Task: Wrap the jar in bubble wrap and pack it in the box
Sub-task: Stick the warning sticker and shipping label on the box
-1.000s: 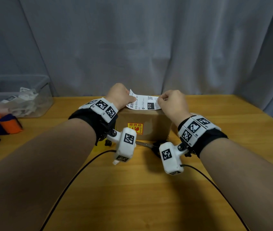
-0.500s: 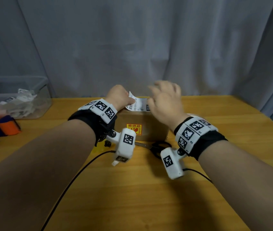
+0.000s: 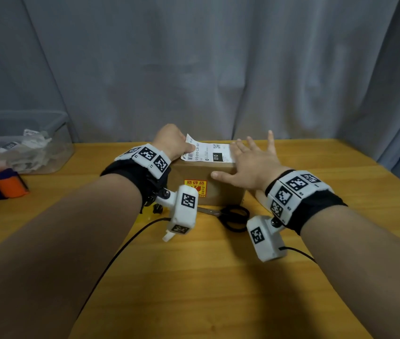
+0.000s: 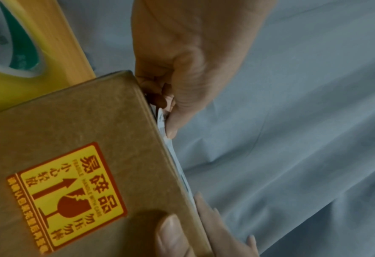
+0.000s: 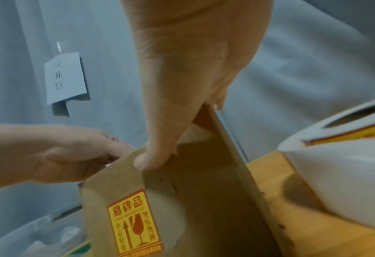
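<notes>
My left hand (image 3: pixel 169 140) pinches the paper shipping label (image 3: pixel 206 152) at the cardboard box (image 3: pixel 221 189) top's left edge. My right hand (image 3: pixel 250 162) presses flat on the top, fingers (image 3: pixel 251 144) spread straight.

1. My right hand (image 5: pixel 195 69) lies flat along the top edge of the box (image 5: pixel 204 200), thumb pressed on its front face.
2. Below my thumb, the box's front carries a yellow fragile sticker (image 5: pixel 134 224).
3. Left of the box, my left hand (image 5: pixel 56 154) grips at its top corner.
4. Right of the box sits a white roll (image 5: pixel 345 182).
5. Behind, a paper note (image 5: pixel 65 78) hangs on the grey curtain (image 5: pixel 314 69).
</notes>
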